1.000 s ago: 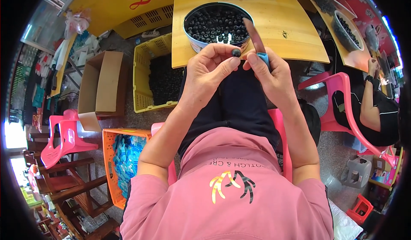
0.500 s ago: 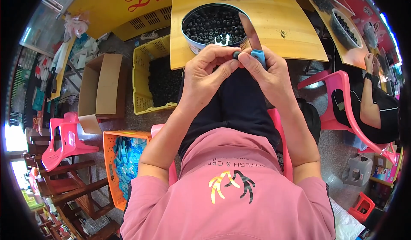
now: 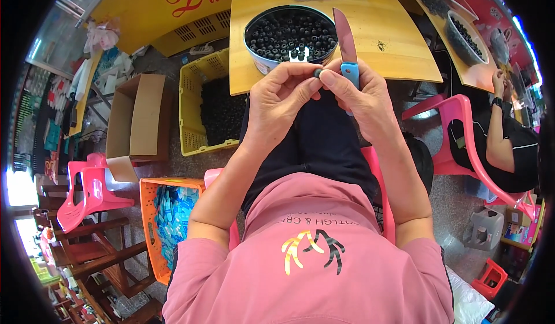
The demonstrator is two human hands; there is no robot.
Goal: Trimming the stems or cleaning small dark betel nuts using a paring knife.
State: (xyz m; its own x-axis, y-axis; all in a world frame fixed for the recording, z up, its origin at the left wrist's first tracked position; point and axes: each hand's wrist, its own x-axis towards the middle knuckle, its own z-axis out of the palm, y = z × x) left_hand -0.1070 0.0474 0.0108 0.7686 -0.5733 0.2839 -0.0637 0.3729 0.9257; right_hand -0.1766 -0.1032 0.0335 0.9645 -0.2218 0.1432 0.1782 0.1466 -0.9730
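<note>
Between the fingertips of my left hand (image 3: 283, 92) is a small dark round piece (image 3: 318, 74), like those in the tub. My right hand (image 3: 355, 89) grips a knife (image 3: 347, 37) by its blue handle, the blade pointing up and away from me. That hand's thumb also presses against the small piece, so both hands meet there. Just beyond them stands a round tub (image 3: 263, 63) filled with small black ring-like pieces (image 3: 289, 32). It rests near the front edge of the wooden table (image 3: 381, 23).
Left of the table, a yellow crate (image 3: 191, 110) holds many black pieces, beside an open cardboard box (image 3: 144, 116). An orange basket (image 3: 149, 208) with blue packets sits lower left. At right, another person's arm (image 3: 498, 133) shows by a pink chair (image 3: 462, 121) and a bowl (image 3: 462, 37).
The knife has swung more upright and slightly right, showing more of its blue handle. My hands have barely moved and still pinch the small dark piece.
</note>
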